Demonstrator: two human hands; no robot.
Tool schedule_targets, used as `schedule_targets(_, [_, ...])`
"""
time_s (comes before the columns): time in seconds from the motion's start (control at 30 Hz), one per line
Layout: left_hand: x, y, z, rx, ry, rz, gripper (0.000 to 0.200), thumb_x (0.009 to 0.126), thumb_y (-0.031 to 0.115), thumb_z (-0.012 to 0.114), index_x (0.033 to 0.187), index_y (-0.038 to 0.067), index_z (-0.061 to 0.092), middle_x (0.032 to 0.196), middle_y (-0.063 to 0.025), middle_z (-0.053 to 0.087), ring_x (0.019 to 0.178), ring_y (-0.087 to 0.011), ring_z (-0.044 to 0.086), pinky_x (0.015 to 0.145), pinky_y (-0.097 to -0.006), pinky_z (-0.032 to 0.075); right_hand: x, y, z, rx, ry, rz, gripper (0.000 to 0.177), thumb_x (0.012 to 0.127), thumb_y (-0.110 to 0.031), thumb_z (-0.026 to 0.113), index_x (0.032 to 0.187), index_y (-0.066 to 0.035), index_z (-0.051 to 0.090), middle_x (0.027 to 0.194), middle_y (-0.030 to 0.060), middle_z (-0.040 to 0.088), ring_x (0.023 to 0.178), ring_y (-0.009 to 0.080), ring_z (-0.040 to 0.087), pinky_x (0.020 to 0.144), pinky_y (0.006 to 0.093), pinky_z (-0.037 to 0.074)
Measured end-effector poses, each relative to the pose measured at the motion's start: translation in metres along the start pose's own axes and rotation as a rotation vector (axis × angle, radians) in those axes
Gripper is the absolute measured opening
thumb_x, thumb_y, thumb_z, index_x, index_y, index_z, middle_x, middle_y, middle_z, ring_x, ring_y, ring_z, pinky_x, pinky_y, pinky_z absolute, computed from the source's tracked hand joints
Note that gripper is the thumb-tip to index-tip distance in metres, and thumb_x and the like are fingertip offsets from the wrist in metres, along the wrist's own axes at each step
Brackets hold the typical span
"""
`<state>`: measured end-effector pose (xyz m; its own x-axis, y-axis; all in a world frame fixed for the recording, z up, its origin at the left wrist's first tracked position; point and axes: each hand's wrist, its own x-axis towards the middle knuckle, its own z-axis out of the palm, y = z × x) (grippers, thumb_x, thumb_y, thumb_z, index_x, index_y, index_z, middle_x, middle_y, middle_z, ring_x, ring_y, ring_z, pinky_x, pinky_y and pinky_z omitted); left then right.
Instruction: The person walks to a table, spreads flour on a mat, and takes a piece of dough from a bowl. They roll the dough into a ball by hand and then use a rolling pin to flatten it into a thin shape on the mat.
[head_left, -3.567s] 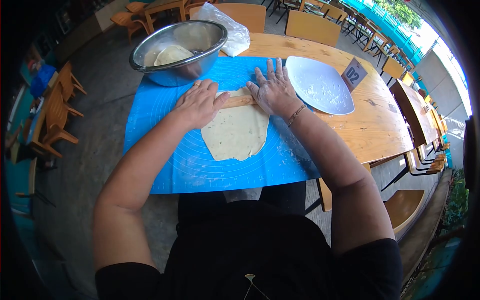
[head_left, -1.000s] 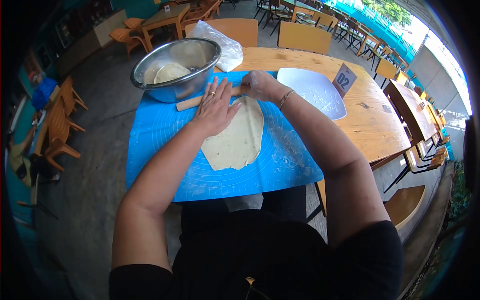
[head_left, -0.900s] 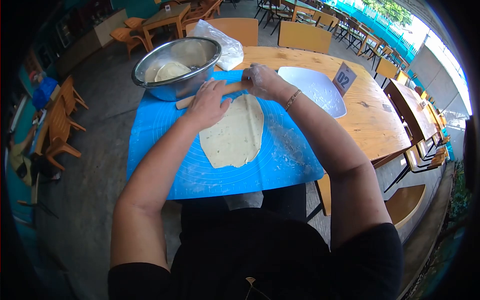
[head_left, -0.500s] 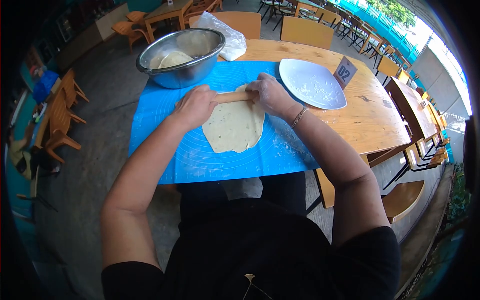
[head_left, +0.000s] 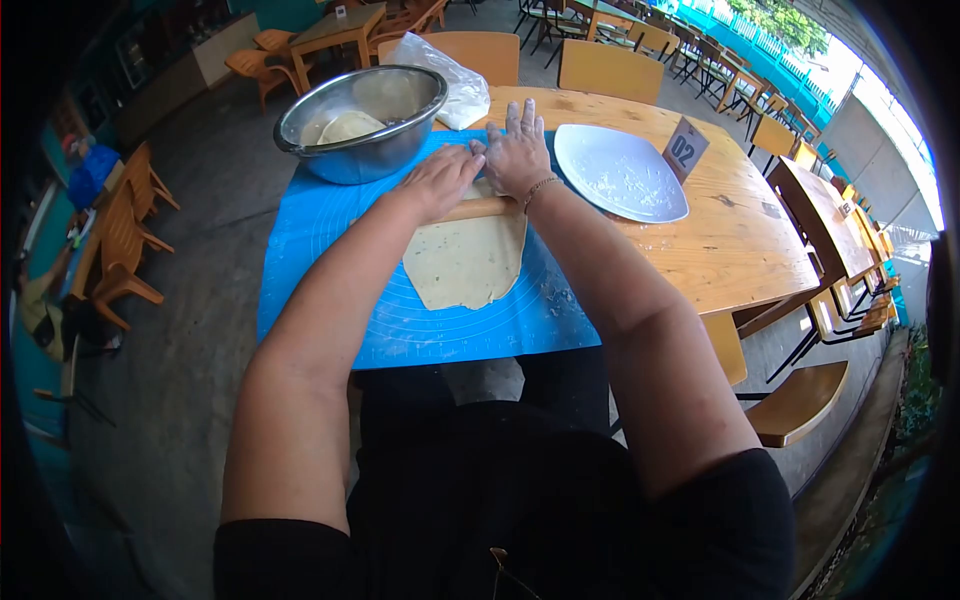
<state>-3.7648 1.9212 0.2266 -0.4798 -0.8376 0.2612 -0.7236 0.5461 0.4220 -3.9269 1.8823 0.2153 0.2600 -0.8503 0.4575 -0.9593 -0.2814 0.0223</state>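
Fingers of the left hand and right hand lie flat and stretched out over the rolling pin, at the far end of the dough on the blue mat. Uneven pressure could tear that edge, which looks thin, though the palms mostly hide it.

Wooden rolling pin lies across the far end of flat pale dough.

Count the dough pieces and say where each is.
2. One flat sheet lies on the blue mat under the rolling pin; one round piece sits in the steel bowl. More may hide there.
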Motion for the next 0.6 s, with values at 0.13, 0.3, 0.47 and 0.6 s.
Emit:
schedule_targets(0.13, [0.0,-0.008,0.014,0.158,-0.104,-0.15,0.069,0.101,0.056,0.016,0.151,0.011,0.028,0.16,-0.0158,0.009,0.148,-0.0362,-0.004,0.12,-0.0459,0.002,-0.014,-0.001,0.003,0.018,0.005,0.034,0.071,0.098,-0.057,0.031,0.142,-0.003,0.044,0.153,0.0295,0.022,0.144,0.0485,0.009,0.116,0.0552,0.011])
schedule_targets(0.3, [-0.01,0.015,0.011,0.231,-0.167,-0.241,0.08,0.096,0.065,0.01,0.153,0.01,0.02,0.16,-0.0192,0.002,0.147,-0.0358,-0.008,0.119,-0.0471,0.0,-0.025,0.0,0.0,0.056,-0.101,0.062,0.077,0.097,-0.062,0.025,0.146,-0.003,0.038,0.154,0.03,0.019,0.144,0.0492,0.008,0.116,0.0569,0.01])
schedule_targets(0.47, [-0.033,0.031,0.011,0.187,-0.198,-0.275,0.096,0.09,0.075,0.01,0.153,0.003,0.015,0.159,-0.0238,0.004,0.147,-0.0391,-0.006,0.118,-0.0506,-0.003,-0.046,-0.001,0.001,0.035,-0.181,0.027,0.083,0.095,-0.066,0.022,0.15,-0.003,0.028,0.153,0.0326,0.017,0.143,0.0513,0.007,0.115,0.0585,0.01])
schedule_targets(0.6, [-0.052,0.046,0.005,0.146,-0.225,-0.252,0.096,0.09,0.075,0.008,0.153,0.003,0.017,0.159,-0.0232,0.005,0.147,-0.0391,-0.004,0.118,-0.0519,-0.001,-0.071,-0.009,-0.026,0.146,-0.246,0.049,0.083,0.095,-0.065,0.02,0.15,-0.003,0.028,0.154,0.0318,0.016,0.144,0.0508,0.006,0.115,0.0593,0.01])
